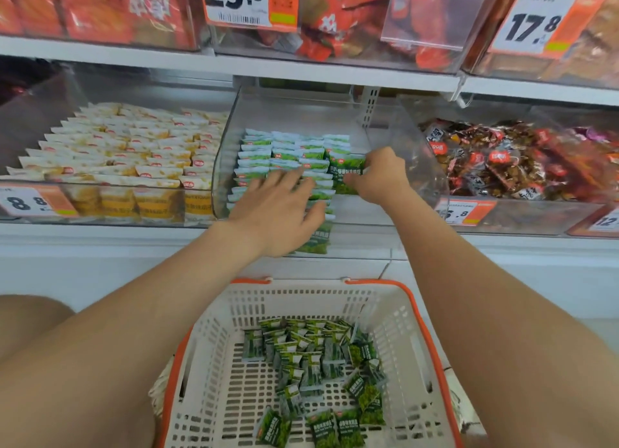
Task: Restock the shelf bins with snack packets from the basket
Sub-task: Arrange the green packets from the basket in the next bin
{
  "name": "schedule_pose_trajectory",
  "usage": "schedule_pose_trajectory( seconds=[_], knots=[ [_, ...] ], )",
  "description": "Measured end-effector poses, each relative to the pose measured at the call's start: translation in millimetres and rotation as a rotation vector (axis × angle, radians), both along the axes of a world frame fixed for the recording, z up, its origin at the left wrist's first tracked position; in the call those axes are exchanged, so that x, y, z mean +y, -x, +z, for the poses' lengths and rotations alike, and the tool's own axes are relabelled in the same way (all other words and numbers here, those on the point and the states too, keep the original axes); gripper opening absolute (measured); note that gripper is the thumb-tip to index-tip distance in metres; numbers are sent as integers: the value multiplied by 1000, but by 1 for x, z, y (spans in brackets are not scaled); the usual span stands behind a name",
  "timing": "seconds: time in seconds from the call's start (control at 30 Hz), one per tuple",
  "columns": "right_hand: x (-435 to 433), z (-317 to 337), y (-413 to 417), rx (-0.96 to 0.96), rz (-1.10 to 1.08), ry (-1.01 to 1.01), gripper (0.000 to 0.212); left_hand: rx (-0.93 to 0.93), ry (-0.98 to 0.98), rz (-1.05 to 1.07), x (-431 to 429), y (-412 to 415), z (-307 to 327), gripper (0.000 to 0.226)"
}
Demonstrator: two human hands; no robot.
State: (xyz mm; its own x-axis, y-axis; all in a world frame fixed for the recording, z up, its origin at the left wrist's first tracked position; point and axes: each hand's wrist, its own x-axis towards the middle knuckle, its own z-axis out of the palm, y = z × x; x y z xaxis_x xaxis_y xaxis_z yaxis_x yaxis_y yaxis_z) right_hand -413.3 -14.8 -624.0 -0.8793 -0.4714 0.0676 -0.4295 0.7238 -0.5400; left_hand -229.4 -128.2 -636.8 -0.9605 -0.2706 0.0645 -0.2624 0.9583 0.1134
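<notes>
Two fingers and the thumb of the right hand are curled round a green snack packet, pinching it upright at the right end of the middle shelf bin; whether more packets sit behind it in the grip cannot be told. Just to its left, the left hand lies flat with fingers spread and straight, pressing on the rows of green packets already lined up in the bin and holding nothing. These rows stand on edge in neat columns and fill the left and middle of the clear bin, while its right side shows bare floor. One bin to the left holds tidy rows of yellow-and-white packets; the bin to the right holds a loose heap of dark red-brown packets. Orange price tags hang on the bin fronts. On the shelf above are bins of red packets. Below the forearms, near the person, sits a white basket with an orange rim, and loose green packets lie scattered across its floor.
</notes>
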Motion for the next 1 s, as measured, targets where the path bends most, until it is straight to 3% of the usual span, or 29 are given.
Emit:
schedule_pose_trajectory(
  seconds=[0.17,0.23,0.37,0.47,0.6,0.7,0.9,0.97,1.0],
  knots=[
    [-37,-16,24,-48,3,-223,43,-87,-78,-26,-5,2,1,63],
    [-46,-26,32,-64,-27,-222,45,-94,-88,-31,-5,2,1,62],
    [-59,-27,43,-73,-122,-145,70,-77,-70,-34,-5,4,0,61],
    [-63,-25,41,-67,-142,-134,36,-80,-73,-37,-6,4,-2,61],
    [-58,-34,38,-66,-187,-153,39,-81,-81,-40,-8,5,-3,62],
    [-56,-31,38,-66,-205,-48,26,-83,-86,-43,-7,4,-2,62],
    [-39,-25,30,-418,-78,105,19,35,60,-6,0,-1,1,65],
    [-21,-13,13,-348,-23,60,9,102,112,-2,5,-4,3,56],
    [-11,-9,5,-265,-4,31,20,148,136,-5,8,-7,5,51]
  ],
)
